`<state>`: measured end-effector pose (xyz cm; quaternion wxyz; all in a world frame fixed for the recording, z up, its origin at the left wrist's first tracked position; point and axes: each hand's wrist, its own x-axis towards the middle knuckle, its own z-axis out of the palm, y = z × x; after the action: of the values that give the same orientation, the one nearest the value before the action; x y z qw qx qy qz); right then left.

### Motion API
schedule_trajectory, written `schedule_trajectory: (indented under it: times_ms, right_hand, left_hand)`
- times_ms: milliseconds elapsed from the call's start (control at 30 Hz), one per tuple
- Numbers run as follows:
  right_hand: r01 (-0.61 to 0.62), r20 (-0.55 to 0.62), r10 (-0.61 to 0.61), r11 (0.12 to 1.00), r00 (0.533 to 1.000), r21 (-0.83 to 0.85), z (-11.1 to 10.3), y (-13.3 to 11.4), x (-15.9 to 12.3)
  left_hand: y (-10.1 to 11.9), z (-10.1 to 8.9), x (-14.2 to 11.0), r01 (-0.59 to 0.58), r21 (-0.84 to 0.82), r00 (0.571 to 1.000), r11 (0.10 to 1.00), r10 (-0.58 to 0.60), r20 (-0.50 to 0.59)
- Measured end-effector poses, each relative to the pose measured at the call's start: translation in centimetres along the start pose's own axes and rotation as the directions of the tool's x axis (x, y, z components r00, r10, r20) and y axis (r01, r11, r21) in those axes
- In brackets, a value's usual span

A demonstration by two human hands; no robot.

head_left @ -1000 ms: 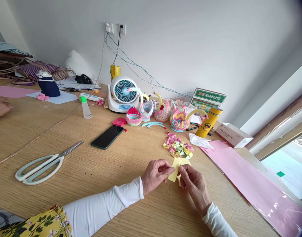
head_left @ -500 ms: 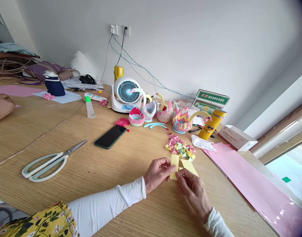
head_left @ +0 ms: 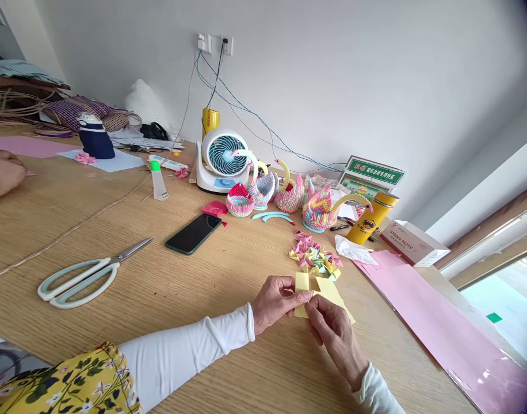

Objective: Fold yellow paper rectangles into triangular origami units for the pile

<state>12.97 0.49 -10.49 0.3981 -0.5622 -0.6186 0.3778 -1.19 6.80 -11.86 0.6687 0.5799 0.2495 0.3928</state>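
Note:
My left hand (head_left: 274, 303) pinches a small strip of pale yellow paper (head_left: 302, 281) between thumb and fingers, just above the table. At the strip's right edge, the thumb and fingers of my right hand (head_left: 336, 332) are closed together and meet my left thumb; they pinch the same strip, though the contact is partly hidden. More pale yellow paper (head_left: 330, 289) lies flat behind and beneath my right fingers. Just beyond is a heap of folded paper pieces (head_left: 317, 257) in pink, yellow and green.
Folded-paper swans (head_left: 321, 210) stand by a small fan (head_left: 225, 155) along the wall. To the left lie a phone (head_left: 193, 233), scissors (head_left: 91, 279) and a glue bottle (head_left: 159, 183). Pink sheets (head_left: 436, 310) cover the right side. Another person's hand (head_left: 4, 174) rests at far left.
The yellow strip stood taller before; its upper part now looks shorter and bent. My hands stay close together in nearly the same place. The view has shifted slightly.

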Motion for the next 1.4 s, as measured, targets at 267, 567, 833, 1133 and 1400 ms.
schedule_trajectory:
  times_ms: [267, 567, 833, 1133, 1400]
  right_hand:
    - [-0.032, 0.062, 0.026, 0.995, 0.998, 0.09, -0.1, 0.0, -0.1]
    - [-0.05, 0.014, 0.048, 0.99, 0.999, 0.133, -1.0, 0.6, -0.1]
    - [0.006, -0.267, 0.033, 0.99, 0.963, 0.143, -2.2, 1.1, 0.5]
    - [0.001, -0.168, 0.043, 0.967, 0.985, 0.255, -1.2, 1.3, 0.7]
    - [-0.009, -0.161, 0.042, 0.979, 0.986, 0.204, -0.6, 2.1, 0.8]
  left_hand:
    - [0.0, -0.1, 0.1, -0.002, -0.029, 0.997, 1.0, 0.0, -0.08]
    - [0.2, -0.6, 0.8, 0.026, -0.033, 0.978, 0.999, -0.032, -0.207]
    - [0.3, -0.6, 0.3, -0.027, 0.144, 0.998, 0.989, 0.035, -0.052]
    - [0.3, -0.3, 0.0, -0.059, 0.339, 0.998, 0.939, 0.061, 0.004]
    - [0.4, 0.0, -0.1, -0.096, 0.344, 0.995, 0.934, 0.092, 0.028]
